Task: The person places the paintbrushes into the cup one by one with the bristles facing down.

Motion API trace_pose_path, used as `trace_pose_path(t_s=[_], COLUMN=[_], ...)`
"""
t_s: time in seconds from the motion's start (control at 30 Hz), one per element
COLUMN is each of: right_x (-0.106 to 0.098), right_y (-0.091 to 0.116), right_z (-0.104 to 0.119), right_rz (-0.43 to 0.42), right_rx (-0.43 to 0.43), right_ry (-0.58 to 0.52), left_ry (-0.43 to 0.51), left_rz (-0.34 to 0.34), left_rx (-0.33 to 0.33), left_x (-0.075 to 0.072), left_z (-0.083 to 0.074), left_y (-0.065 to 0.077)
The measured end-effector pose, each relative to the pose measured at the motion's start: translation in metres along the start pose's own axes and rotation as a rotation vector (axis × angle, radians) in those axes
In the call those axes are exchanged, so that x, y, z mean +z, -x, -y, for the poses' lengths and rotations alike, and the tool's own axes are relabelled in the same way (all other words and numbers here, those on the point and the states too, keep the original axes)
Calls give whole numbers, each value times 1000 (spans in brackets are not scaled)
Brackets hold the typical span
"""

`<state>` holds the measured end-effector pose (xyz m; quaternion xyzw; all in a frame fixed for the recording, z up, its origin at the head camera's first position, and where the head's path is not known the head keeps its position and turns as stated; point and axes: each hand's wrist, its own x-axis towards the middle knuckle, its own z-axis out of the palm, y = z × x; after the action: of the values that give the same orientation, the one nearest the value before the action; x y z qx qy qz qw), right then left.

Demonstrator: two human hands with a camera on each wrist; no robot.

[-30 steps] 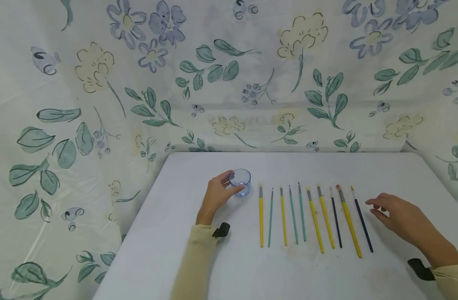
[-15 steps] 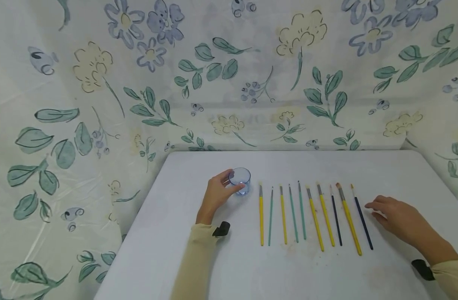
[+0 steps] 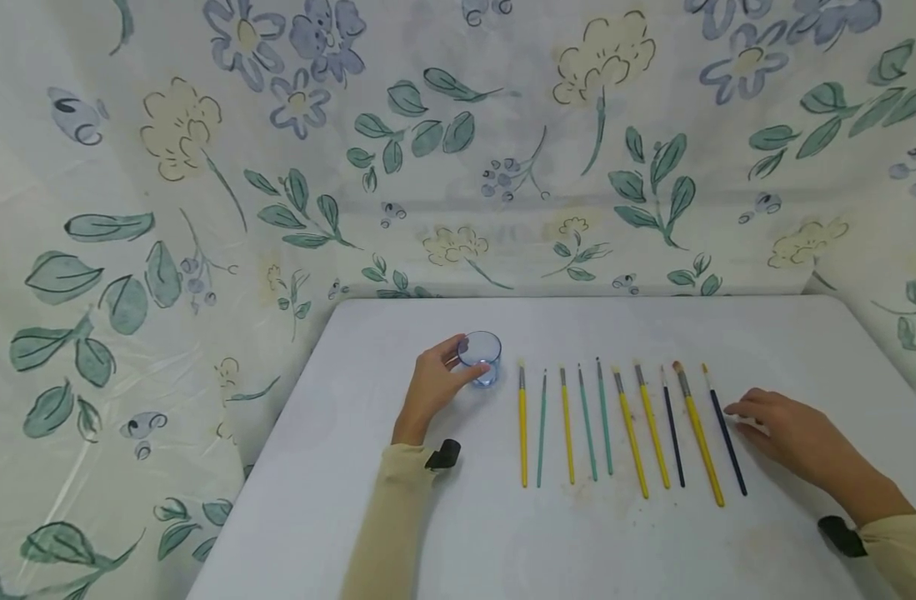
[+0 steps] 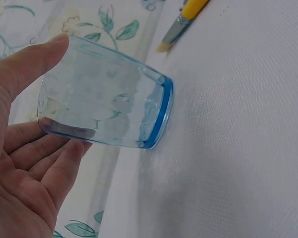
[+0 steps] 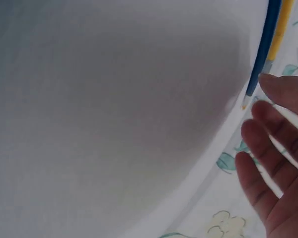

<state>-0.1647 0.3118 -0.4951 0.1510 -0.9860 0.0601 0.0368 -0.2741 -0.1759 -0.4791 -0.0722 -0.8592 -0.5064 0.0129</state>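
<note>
In the head view my left hand [image 3: 431, 387] grips a small clear blue glass [image 3: 478, 358], thumb on the near side and fingers behind it. The left wrist view shows the glass [image 4: 104, 94] with a thick blue base and what looks like a little clear liquid at the bottom. My right hand [image 3: 795, 429] hovers low at the right end of a row of paintbrushes, fingers loosely bent and holding nothing. Its fingertips are right beside the handle of the rightmost dark blue paintbrush [image 3: 728, 442], which lies flat, bristles pointing away from me.
Several more paintbrushes lie side by side between the hands, among them a thick yellow one [image 3: 702, 446], a teal one [image 3: 542, 433] and a yellow one [image 3: 523, 437] closest to the glass. The white tabletop [image 3: 578, 550] ends at a flowered cloth [image 3: 503, 150] behind.
My right hand has shifted slightly left, bringing its fingertips up to the dark blue paintbrush. The left hand keeps its grip on the glass; the head view has tipped slightly.
</note>
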Motion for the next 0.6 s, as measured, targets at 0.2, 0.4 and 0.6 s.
trace_pose_path(t_s=[0.2,0.4,0.6], right_x=[-1,-2,-3], right_y=[-2,-6,-11], right_z=[1,4,11], right_rz=[4,9,-17], right_rx=[13,-90,-198], right_ry=[-7,52,168], left_ry=[13,7,7], left_rz=[-1,-2,2], left_rx=[-8,-10,-12], left_x=[0,0,0], left_z=[-1,-1,0], left_y=[0,1,1])
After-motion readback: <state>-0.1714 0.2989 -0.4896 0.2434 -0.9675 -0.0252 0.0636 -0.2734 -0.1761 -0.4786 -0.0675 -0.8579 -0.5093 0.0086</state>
